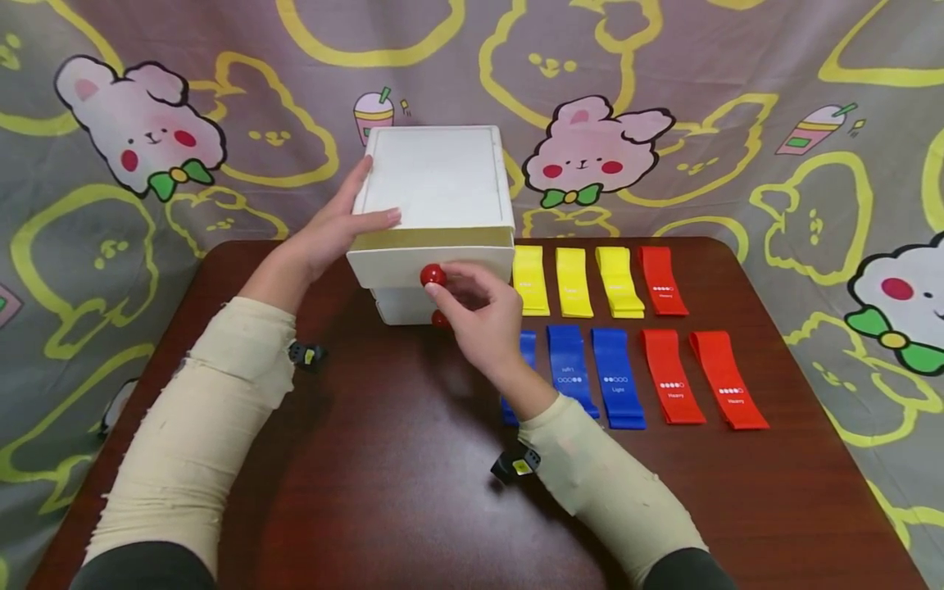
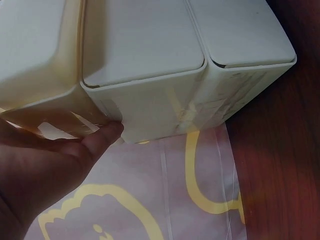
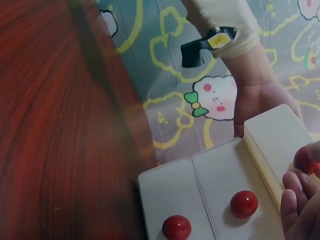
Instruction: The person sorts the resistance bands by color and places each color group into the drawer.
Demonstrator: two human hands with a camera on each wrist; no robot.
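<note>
A white drawer cabinet (image 1: 438,176) stands at the back of the table, its top drawer (image 1: 391,266) pulled out slightly. My right hand (image 1: 487,324) pinches that drawer's round red knob (image 1: 433,274) between thumb and fingers. My left hand (image 1: 332,233) rests on the cabinet's upper left, thumb across the top and fingers along the side. In the left wrist view, the left hand (image 2: 55,165) presses its fingertips against the side wall. The right wrist view shows a middle knob (image 3: 244,204) and a bottom knob (image 3: 177,227) on closed drawers. The top drawer's contents are hidden.
Right of the cabinet lie folded flat bands: three yellow bands (image 1: 574,283) and a red band (image 1: 663,280) behind, blue bands (image 1: 618,377) and two more red bands (image 1: 673,375) in front. A patterned curtain (image 1: 457,90) hangs behind the brown table (image 1: 383,475).
</note>
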